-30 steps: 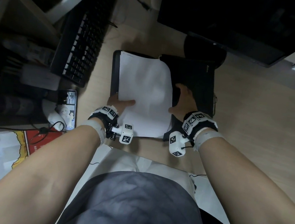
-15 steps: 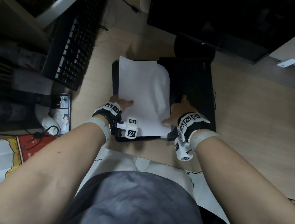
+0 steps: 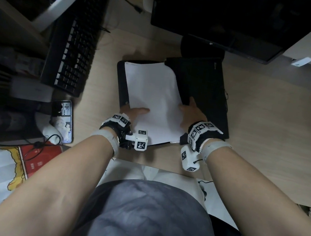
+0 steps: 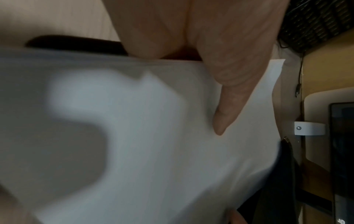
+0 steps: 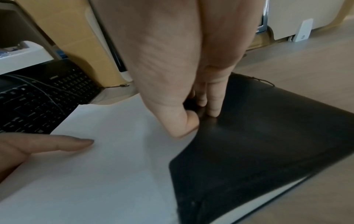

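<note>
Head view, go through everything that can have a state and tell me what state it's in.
black folder, open, lying flat.
white paper, lying in the folder, right edge bowed.
monitor, screen dark.
phone, screen lit.
left hand, pinching the paper's left edge.
right hand, thumb on paper, fingertips on folder.
</note>
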Available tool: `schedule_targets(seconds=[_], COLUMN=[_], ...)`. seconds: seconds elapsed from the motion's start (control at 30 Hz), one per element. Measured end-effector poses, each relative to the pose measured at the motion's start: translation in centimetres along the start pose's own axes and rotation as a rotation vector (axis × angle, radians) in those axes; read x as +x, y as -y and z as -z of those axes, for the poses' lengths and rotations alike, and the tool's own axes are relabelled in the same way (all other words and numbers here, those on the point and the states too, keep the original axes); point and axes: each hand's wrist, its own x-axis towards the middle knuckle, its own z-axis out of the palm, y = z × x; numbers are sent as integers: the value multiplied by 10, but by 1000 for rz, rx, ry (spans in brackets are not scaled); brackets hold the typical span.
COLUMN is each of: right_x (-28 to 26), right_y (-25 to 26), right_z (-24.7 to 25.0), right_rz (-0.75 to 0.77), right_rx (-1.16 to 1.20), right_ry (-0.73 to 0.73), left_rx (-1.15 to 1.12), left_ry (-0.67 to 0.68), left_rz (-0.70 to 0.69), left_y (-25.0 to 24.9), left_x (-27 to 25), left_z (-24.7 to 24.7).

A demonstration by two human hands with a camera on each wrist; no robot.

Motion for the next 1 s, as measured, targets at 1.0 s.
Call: schedule_targets(seconds=[1.0], right_x=[70], right_y=[-130], right_z=[45], right_rz=[-307], right_rx=[636], right_ry=[-102], left_rx=[174], left_ry=[-489], left_rz=[248], left_y=[-69], left_x=[-8], left_z=[-74])
